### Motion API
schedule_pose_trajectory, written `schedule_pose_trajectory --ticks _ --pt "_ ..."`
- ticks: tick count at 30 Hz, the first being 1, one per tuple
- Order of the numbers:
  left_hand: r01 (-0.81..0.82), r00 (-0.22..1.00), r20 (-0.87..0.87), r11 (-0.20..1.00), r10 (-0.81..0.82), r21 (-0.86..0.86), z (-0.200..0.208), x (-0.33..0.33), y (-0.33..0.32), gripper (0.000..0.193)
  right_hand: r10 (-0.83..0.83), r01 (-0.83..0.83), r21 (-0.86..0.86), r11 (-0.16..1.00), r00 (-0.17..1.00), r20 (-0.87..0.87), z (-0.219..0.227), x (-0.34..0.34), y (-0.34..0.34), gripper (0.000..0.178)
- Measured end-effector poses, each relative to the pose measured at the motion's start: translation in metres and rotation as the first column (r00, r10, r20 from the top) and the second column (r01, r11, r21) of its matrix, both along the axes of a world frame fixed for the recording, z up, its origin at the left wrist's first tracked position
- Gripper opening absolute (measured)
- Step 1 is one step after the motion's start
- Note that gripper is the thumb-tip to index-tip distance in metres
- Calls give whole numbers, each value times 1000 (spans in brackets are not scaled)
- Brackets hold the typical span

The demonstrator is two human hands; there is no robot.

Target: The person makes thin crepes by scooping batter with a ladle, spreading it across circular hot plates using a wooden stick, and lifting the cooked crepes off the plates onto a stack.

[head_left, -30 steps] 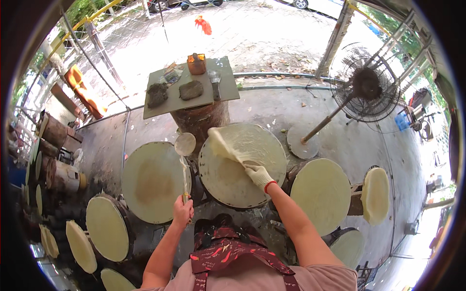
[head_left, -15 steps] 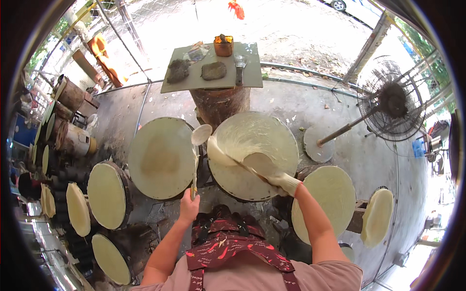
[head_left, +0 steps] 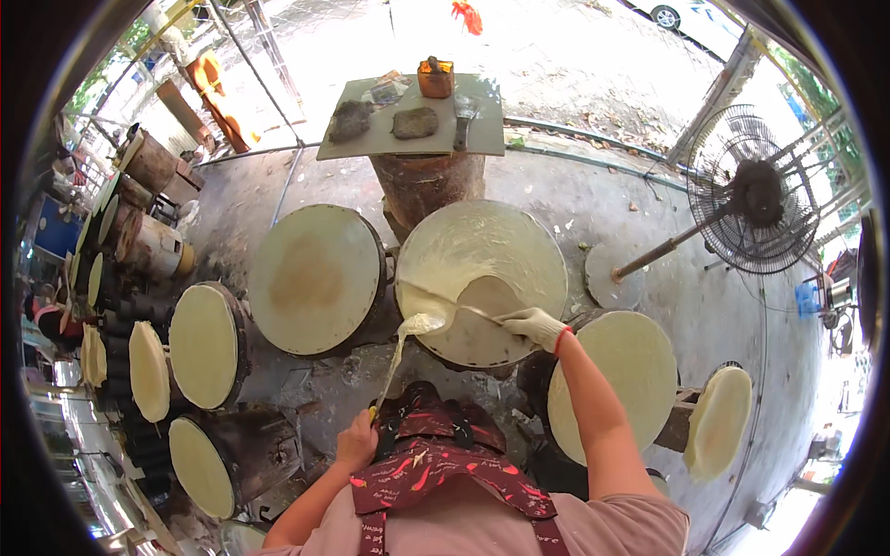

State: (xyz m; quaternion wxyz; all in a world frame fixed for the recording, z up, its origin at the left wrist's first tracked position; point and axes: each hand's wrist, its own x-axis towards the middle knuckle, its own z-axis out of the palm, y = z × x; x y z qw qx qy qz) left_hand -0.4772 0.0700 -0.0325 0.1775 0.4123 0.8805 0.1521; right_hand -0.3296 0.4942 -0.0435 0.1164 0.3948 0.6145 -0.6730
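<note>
My left hand [head_left: 357,439] grips the handle of a ladle [head_left: 397,360]. Pale wet batter [head_left: 422,323] coats its head, which is over the near left edge of a round griddle [head_left: 547,250]. In a white work glove, my right hand [head_left: 536,326] is closed on a long, thin spreader [head_left: 443,299] that reaches leftward across the same griddle, its far end close to the ladle. Streaky batter covers the griddle's far and left parts, while a greyish patch shows bare beside the spreader. The glove hides the spreader's grip.
Another round griddle [head_left: 348,250], browned in its middle, stands to the left. Cream-coated rounds [head_left: 206,347] [head_left: 623,375] flank me. Beyond, a board [head_left: 422,149] on a drum carries dark pads, a brush and an orange container. A pedestal fan [head_left: 756,195] is at the far right.
The ladle has swung down and right, and its head now carries batter beside the spreader. My left hand has come nearer my body; the gloved hand has shifted slightly up and left.
</note>
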Motion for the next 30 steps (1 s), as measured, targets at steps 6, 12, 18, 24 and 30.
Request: schedule_pose_trajectory --ticks 6,12,18,24,30 --pt "62 998 -33 998 -61 33 -1 12 8 29 -267 276 156 949 961 -72 -1 8 -7 35" --pt "127 991 -57 988 -122 83 11 3 6 31 -273 273 -21 962 962 14 10 39 -37 35" --pt "220 976 -47 957 -215 188 16 -36 8 32 -350 347 -97 933 937 -13 -16 49 -97 38" --pt "223 952 107 887 -287 404 21 -97 -2 34 -768 725 -290 625 638 -60 -5 43 -206 31" --pt "203 886 241 798 -396 567 44 -154 -6 32 -735 677 -295 674 656 -173 -25 -110 -312 32"
